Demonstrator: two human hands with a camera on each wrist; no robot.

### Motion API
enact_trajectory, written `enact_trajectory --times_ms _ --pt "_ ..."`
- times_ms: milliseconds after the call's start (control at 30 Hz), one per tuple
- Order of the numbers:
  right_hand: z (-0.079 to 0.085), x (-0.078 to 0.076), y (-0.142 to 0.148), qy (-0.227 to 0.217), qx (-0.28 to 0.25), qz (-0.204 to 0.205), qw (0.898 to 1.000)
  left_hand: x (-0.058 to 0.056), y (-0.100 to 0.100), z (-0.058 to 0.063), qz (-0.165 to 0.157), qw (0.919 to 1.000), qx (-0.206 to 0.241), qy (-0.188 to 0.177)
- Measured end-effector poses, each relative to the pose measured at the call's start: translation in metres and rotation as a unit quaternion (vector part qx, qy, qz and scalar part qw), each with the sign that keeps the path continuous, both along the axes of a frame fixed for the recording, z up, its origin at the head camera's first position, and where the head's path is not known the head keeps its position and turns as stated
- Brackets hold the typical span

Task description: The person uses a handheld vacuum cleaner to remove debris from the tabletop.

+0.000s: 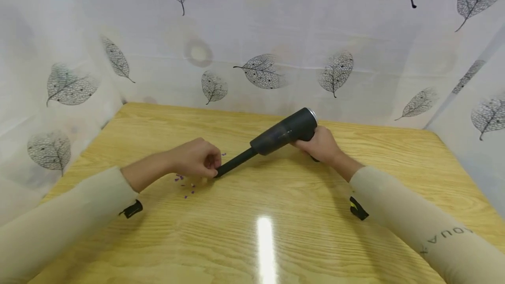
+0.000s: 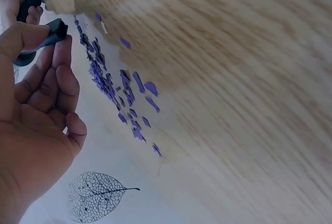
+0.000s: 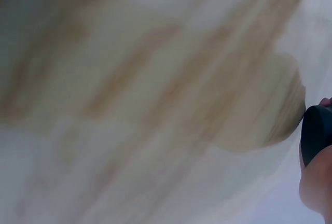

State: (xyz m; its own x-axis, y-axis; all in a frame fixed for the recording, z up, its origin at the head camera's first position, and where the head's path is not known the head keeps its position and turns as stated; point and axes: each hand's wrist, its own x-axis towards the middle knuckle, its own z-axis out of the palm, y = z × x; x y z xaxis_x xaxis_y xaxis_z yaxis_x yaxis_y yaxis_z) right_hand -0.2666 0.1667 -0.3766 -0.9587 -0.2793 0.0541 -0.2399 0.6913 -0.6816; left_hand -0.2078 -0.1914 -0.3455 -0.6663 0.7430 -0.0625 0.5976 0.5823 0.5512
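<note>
A dark handheld vacuum cleaner (image 1: 278, 135) slants over the wooden table, its body up to the right and its slim nozzle (image 1: 238, 160) pointing down to the left. My right hand (image 1: 321, 145) grips its handle. With thumb and fingers, my left hand (image 1: 195, 157) pinches the nozzle's tip, which shows as a slanted black end in the left wrist view. Small purple paper scraps (image 2: 104, 79) lie in a strip beside the left hand, partly hidden by it in the head view. Only the dark handle end (image 3: 316, 133) and part of the right hand appear in the right wrist view.
The light wooden table (image 1: 221, 231) reaches back to a white curtain (image 1: 252, 25) printed with black leaves, which also hangs at both sides. Black wrist straps (image 1: 132, 209) hang below the sleeves. A bright light reflection lies on the front of the table.
</note>
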Motion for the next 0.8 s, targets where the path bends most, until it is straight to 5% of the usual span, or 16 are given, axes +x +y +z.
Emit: enact_trajectory --times_ms 800 --pt "-0.001 -0.004 0.009 0.006 0.019 -0.034 0.999 -0.018 0.009 -0.005 -0.009 0.9997 -0.001 0.025"
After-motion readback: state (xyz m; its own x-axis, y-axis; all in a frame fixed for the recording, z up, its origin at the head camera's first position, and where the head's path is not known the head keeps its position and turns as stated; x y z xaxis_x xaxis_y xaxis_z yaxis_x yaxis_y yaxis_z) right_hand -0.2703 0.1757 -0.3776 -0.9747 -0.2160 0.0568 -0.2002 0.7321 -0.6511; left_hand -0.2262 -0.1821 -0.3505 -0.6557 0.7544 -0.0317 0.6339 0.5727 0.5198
